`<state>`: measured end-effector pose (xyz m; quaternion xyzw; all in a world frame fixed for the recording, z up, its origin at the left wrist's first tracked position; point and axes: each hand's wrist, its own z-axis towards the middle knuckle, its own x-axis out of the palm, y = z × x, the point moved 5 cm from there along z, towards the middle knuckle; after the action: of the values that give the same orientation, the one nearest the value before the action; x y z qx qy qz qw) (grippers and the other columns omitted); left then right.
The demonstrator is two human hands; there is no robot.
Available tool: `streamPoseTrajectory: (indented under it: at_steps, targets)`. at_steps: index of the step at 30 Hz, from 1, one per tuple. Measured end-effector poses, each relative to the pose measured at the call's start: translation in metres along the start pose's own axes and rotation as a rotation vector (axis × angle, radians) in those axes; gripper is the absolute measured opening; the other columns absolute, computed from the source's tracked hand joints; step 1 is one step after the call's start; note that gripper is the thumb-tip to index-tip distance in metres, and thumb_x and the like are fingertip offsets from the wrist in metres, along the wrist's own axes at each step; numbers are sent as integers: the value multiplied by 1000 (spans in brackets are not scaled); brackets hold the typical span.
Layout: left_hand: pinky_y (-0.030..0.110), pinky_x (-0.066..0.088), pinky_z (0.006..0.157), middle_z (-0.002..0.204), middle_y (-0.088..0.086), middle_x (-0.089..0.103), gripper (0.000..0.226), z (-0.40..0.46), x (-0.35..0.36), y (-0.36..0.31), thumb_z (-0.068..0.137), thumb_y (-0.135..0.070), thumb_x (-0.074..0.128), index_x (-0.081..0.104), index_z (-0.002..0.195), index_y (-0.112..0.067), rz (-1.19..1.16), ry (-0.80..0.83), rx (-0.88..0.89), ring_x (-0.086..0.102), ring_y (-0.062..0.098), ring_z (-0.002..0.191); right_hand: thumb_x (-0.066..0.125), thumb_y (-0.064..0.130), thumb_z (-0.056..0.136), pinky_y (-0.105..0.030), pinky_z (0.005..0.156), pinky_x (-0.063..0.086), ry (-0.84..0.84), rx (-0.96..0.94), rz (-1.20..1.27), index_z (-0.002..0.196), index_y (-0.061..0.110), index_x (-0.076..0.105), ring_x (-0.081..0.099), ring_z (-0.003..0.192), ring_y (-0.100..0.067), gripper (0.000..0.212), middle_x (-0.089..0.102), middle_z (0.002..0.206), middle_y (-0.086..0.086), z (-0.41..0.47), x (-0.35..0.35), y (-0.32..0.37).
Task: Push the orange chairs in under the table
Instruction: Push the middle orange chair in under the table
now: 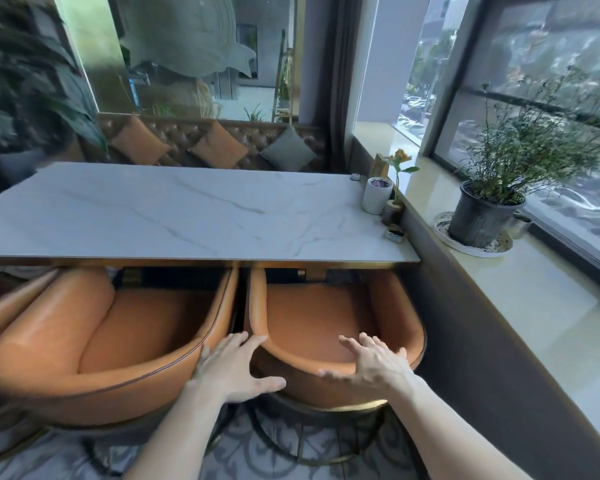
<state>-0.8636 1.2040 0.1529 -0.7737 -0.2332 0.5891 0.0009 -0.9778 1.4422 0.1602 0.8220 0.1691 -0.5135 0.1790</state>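
**Two chairs at the counter's near edge**

Both hands are spread flat, fingers apart: the left hand (234,367) and right hand (371,367) press the curved back of the right orange leather tub chair (326,317). Its front sits under the white marble-patterned counter (187,216). The left orange chair (94,341) stands just beside it, a narrow gap between.

A brown tufted leather bench (257,140) with orange and grey cushions is set against the far glass wall; daylight is admitted through large dark-framed windows (541,109) above a glossy cream sill (551,306).
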Motion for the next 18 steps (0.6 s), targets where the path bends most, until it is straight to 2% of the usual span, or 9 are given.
streamPoseTrajectory:
  at_steps: [3, 11, 16, 18]
  targets:
    - [63, 7, 116, 162, -8, 17, 107, -13, -12, 28, 58, -95, 46, 13, 149, -49, -17, -27, -41, 15, 19, 147, 23, 108, 56, -72, 113, 20, -17, -25, -20, 158, 42, 20, 20, 152, -26, 122, 23, 166, -2, 3, -4, 27]
    - [58, 10, 118, 162, -7, 17, 106, -47, -24, 127, 59, -93, 47, 14, 149, -49, -87, -100, -179, 19, 18, 146, 26, 104, 66, -72, 115, 17, 6, -145, -81, 157, 41, 21, 20, 152, -26, 111, 22, 168, -4, 31, 9, 122]
    - [58, 11, 117, 162, -6, 17, 105, -60, -18, 211, 60, -93, 46, 13, 149, -49, -120, -108, -283, 20, 20, 146, 20, 106, 56, -75, 115, 13, 33, -247, -84, 159, 39, 20, 15, 154, -26, 122, 21, 168, -4, 67, 34, 197]
    - [57, 11, 117, 162, -7, 15, 102, -62, -16, 247, 63, -91, 48, 12, 150, -49, -127, -111, -317, 19, 20, 146, 24, 105, 60, -75, 115, 13, 56, -282, -96, 160, 38, 18, 14, 155, -27, 120, 19, 169, -4, 84, 47, 230]
